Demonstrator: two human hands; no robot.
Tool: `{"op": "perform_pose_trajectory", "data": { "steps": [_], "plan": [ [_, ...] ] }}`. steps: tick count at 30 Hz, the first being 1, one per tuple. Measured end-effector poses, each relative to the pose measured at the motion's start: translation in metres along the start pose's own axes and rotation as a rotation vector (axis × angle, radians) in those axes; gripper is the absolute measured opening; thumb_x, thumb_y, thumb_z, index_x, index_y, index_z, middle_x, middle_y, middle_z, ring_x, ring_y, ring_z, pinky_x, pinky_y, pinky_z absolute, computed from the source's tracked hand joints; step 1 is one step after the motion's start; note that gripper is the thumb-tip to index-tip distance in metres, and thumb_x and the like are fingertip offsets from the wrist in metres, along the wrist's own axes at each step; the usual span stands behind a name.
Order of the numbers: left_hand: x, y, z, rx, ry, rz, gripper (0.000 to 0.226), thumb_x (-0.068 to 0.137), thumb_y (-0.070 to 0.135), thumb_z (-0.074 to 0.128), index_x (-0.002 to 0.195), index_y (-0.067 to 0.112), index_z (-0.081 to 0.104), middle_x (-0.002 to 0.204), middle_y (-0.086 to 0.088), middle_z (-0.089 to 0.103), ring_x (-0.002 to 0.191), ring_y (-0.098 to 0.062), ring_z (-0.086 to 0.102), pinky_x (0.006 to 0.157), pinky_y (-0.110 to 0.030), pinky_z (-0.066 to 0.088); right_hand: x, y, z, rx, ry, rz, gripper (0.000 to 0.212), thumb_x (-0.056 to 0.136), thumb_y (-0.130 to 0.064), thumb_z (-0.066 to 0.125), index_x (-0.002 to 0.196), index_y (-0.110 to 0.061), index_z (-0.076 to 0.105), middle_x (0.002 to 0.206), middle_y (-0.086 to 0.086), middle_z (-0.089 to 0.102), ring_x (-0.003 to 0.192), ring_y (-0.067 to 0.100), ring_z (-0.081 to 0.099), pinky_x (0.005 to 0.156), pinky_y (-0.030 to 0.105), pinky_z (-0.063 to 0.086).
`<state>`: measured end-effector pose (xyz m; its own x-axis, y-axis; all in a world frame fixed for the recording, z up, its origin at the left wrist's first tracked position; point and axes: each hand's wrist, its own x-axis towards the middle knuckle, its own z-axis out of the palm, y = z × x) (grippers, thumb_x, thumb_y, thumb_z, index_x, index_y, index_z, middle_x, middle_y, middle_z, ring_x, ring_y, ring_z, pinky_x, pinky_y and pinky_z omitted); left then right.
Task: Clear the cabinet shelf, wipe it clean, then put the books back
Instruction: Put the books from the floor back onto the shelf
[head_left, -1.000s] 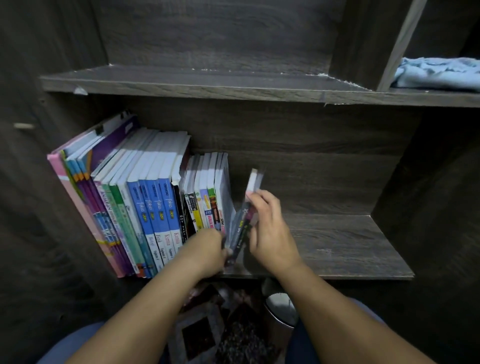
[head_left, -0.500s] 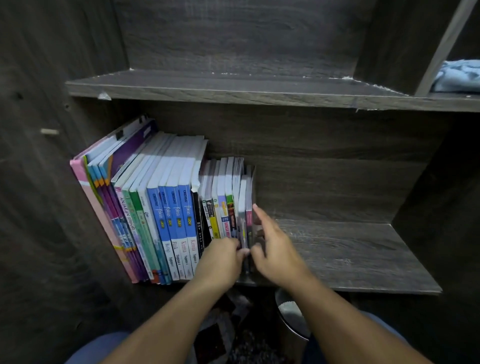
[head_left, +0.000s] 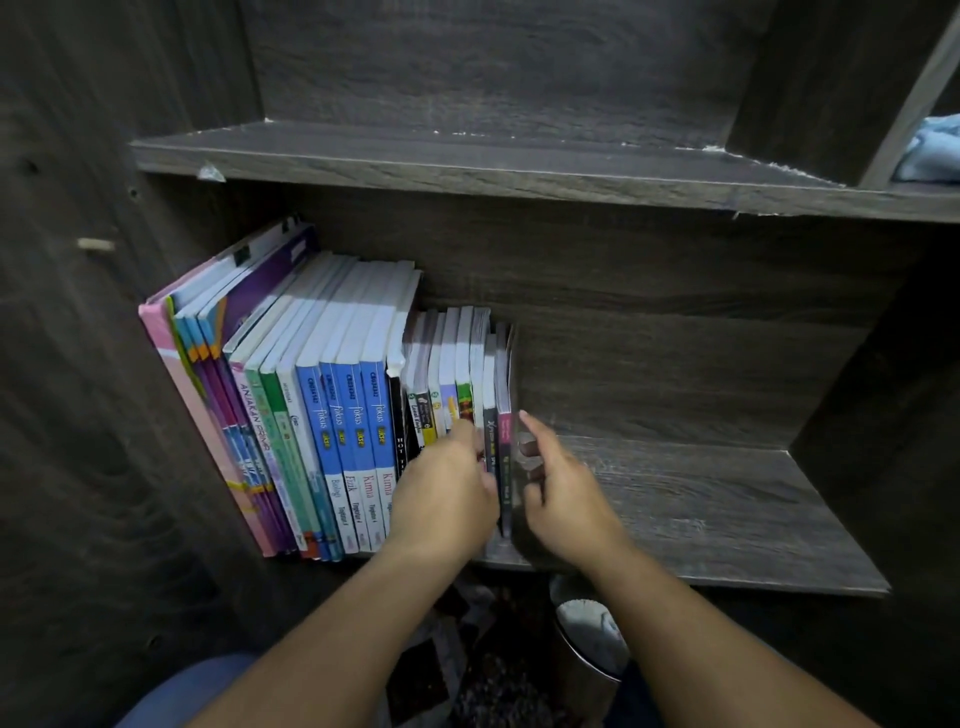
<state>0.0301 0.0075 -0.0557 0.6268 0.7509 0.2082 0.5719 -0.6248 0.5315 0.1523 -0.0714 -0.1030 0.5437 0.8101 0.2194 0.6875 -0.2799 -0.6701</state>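
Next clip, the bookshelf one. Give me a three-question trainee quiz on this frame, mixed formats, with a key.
1. True or false: the row of upright books fills the whole dark wooden lower shelf.
2. Multiple choice: the left hand and right hand are on either side of A) the blue-spined books, B) the two thin dark-spined books at the row's right end, C) the pale blue cloth.
3. Fill in: the pale blue cloth lies on the ____ shelf, at the far right.

Key: 1 false, the shelf's right part is bare; 2 B; 3 upper.
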Motion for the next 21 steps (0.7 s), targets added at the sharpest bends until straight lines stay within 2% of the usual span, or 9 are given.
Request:
{"op": "perform_pose_trajectory", "data": {
  "steps": [3,5,8,10,12,14,16,19,21],
  "plan": [
    [-0.008,0.008,-0.011,-0.098,0.074,0.157,0.034,0.092,0.020,0.049,0.124,0.027,0.040,0.105,0.008,0.056,0.089,-0.011,0.055,0.074,-0.027,0.045,-0.001,-0.003,0.000,-0.028,-0.005,-0.010,0.076,0.084,0.000,0.048,0.150,-0.029,0.027,0.140,0.004,0.050,0.119,0.020,0.053,0.093,0.018,0.037],
    [-0.007,0.011,-0.011,-0.078,0.103,0.241,0.044,0.095,0.031,0.049,0.137,0.030,0.034,0.121,0.008,0.051,0.102,-0.010,0.054,0.081,-0.026,0.045,-0.001,-0.002,0.002,-0.032,0.000,-0.007,0.074,0.085,-0.001,0.046,0.150,-0.031,0.026,0.143,0.004,0.048,0.120,0.022,0.053,0.097,0.028,0.042],
    [0.003,0.014,-0.005,-0.029,0.157,0.304,0.054,0.094,0.046,0.051,0.142,0.027,0.034,0.123,0.004,0.051,0.104,-0.013,0.055,0.082,-0.029,0.048,-0.001,0.001,0.005,-0.032,-0.008,-0.008,0.072,0.087,-0.005,0.043,0.148,-0.038,0.025,0.141,0.002,0.050,0.117,0.023,0.055,0.095,0.036,0.047],
    [0.010,0.017,-0.003,-0.034,0.156,0.300,0.046,0.095,0.040,0.054,0.136,0.022,0.042,0.116,0.003,0.054,0.098,-0.016,0.058,0.078,-0.028,0.047,-0.001,0.003,0.007,-0.029,-0.012,-0.016,0.071,0.085,-0.002,0.042,0.148,-0.033,0.028,0.136,0.005,0.054,0.114,0.025,0.057,0.092,0.032,0.046],
    [0.011,0.020,-0.006,-0.085,0.170,0.258,0.030,0.093,0.028,0.055,0.120,0.019,0.049,0.103,0.003,0.056,0.085,-0.018,0.059,0.070,-0.029,0.045,-0.002,0.004,0.006,-0.015,-0.006,-0.018,0.072,0.084,0.001,0.042,0.148,-0.031,0.032,0.139,0.003,0.052,0.119,0.022,0.054,0.096,0.028,0.043],
    [0.008,0.024,-0.013,-0.097,0.186,0.182,0.020,0.085,0.024,0.056,0.101,0.021,0.043,0.082,0.006,0.053,0.068,-0.016,0.055,0.060,-0.029,0.040,-0.002,0.005,0.003,0.005,-0.008,0.004,0.070,0.087,-0.002,0.043,0.148,-0.034,0.031,0.142,0.001,0.050,0.123,0.019,0.052,0.096,0.024,0.041],
    [0.002,0.031,-0.018,-0.020,0.186,0.120,0.025,0.080,0.027,0.055,0.095,0.022,0.036,0.077,0.007,0.050,0.066,-0.015,0.052,0.057,-0.030,0.038,-0.001,0.007,0.000,-0.002,-0.022,0.037,0.067,0.090,-0.007,0.045,0.148,-0.036,0.029,0.144,-0.002,0.048,0.125,0.017,0.050,0.089,0.019,0.036],
    [-0.004,0.038,-0.016,0.091,0.203,0.118,0.038,0.083,0.026,0.054,0.116,0.020,0.034,0.098,0.000,0.050,0.081,-0.019,0.057,0.062,-0.026,0.040,0.001,0.007,-0.002,-0.002,-0.018,0.052,0.062,0.094,-0.015,0.048,0.148,-0.037,0.027,0.140,-0.001,0.052,0.120,0.017,0.053,0.082,0.019,0.034],
    [-0.003,0.037,-0.012,0.148,0.171,0.152,0.058,0.092,0.018,0.051,0.141,0.024,0.021,0.104,-0.004,0.051,0.083,-0.021,0.059,0.063,-0.027,0.042,0.001,0.003,0.000,0.045,-0.013,0.028,0.057,0.094,-0.020,0.045,0.146,-0.038,0.030,0.136,0.000,0.055,0.113,0.019,0.057,0.084,0.023,0.039]
  ]
}}
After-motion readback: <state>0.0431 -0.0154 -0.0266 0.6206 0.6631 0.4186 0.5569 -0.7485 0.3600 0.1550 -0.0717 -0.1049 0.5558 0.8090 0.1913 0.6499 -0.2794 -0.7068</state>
